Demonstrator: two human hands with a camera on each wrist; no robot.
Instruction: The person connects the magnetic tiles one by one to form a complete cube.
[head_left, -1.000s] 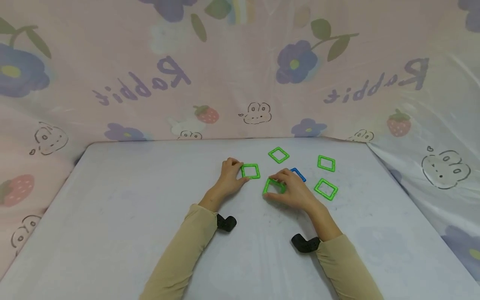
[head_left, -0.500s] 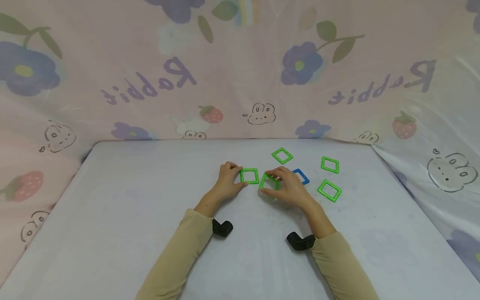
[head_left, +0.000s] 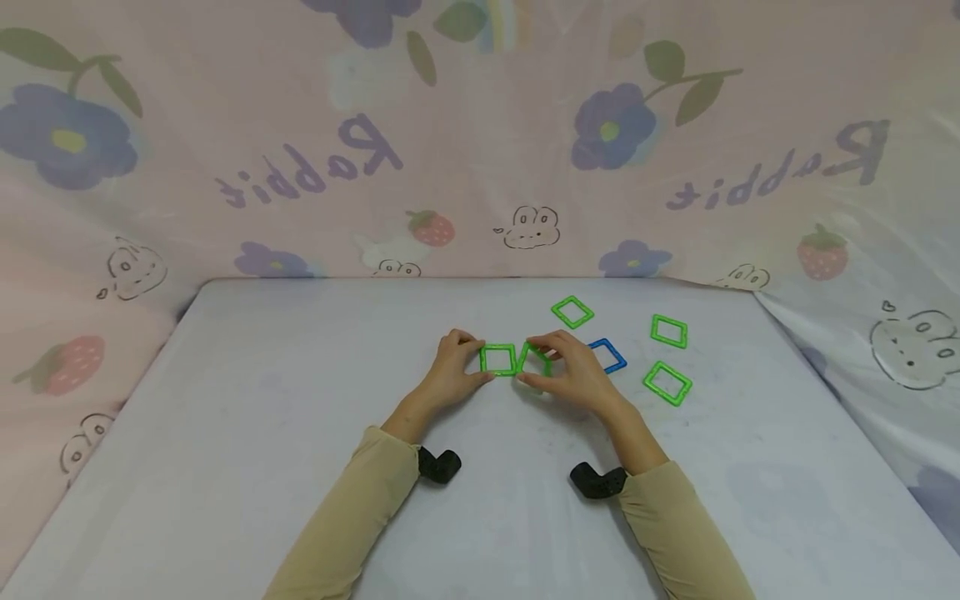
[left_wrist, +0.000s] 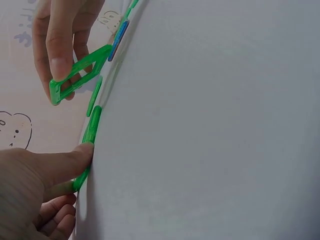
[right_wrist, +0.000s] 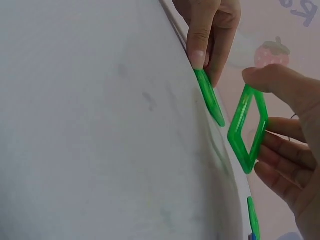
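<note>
My left hand (head_left: 452,367) pinching a flat green square (head_left: 513,360) on the table (head_left: 300,400), my right hand (head_left: 574,367) gripping a tilted green square (head_left: 522,358) just beside it, blue square (head_left: 616,351) partly behind that hand, three other squares (head_left: 677,372) nearby.

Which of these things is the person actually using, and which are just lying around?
In use:
- left green frame, pinched in the left grip
- right green frame, held tilted in the right grip

Lying about, perhaps spares:
- far green frame
- upper-right green frame
- lower-right green frame
- blue frame, partly hidden
</note>
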